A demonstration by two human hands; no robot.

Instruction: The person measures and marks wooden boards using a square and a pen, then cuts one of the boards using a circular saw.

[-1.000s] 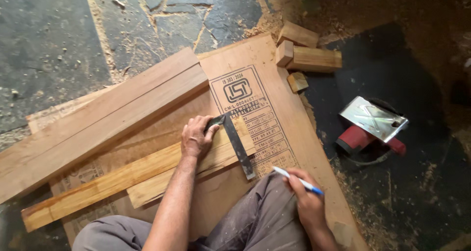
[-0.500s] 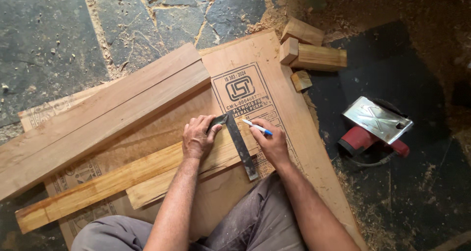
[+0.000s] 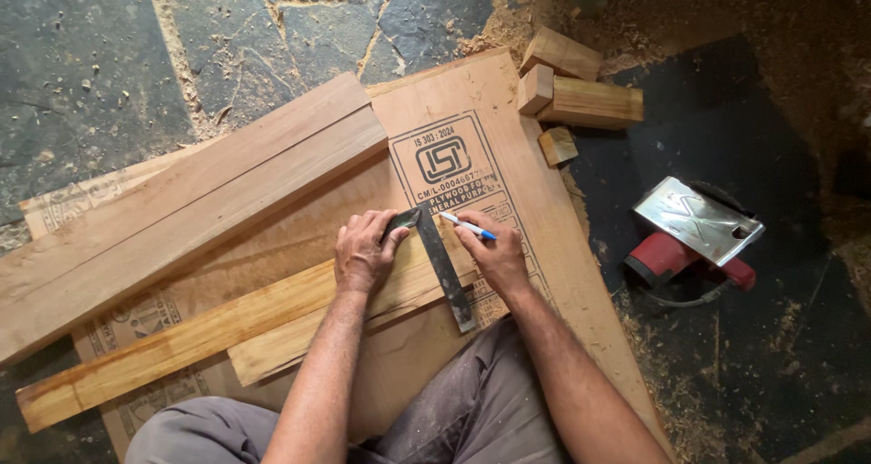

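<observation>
A: What was seen from the head camera?

B: A try square [image 3: 442, 260] was pressed flat by the left hand [image 3: 365, 251] against a narrow wooden strip [image 3: 181, 346], which was laid across a plywood sheet [image 3: 508, 156] on the floor. The fingers were spread over the square's stock, near the strip's right end.

A: And the right hand [image 3: 494, 253]?

B: It was closed around a blue and white pen [image 3: 468, 226]. The tip was set beside the square's blade, just above the strip's far edge.

A: What else was lying on the sheet?

B: Two wide planks [image 3: 195, 201] were laid side by side across its upper left part, and a second, shorter strip [image 3: 299, 341] was tucked against the first one.

A: And around it?

B: Several short wooden blocks [image 3: 581, 92] were gathered at the sheet's far corner. A red power tool [image 3: 694, 233] with a metal base plate was rested on a dark mat to the right, well apart from the hands. Sawdust was scattered over the stone floor [image 3: 82, 74].
</observation>
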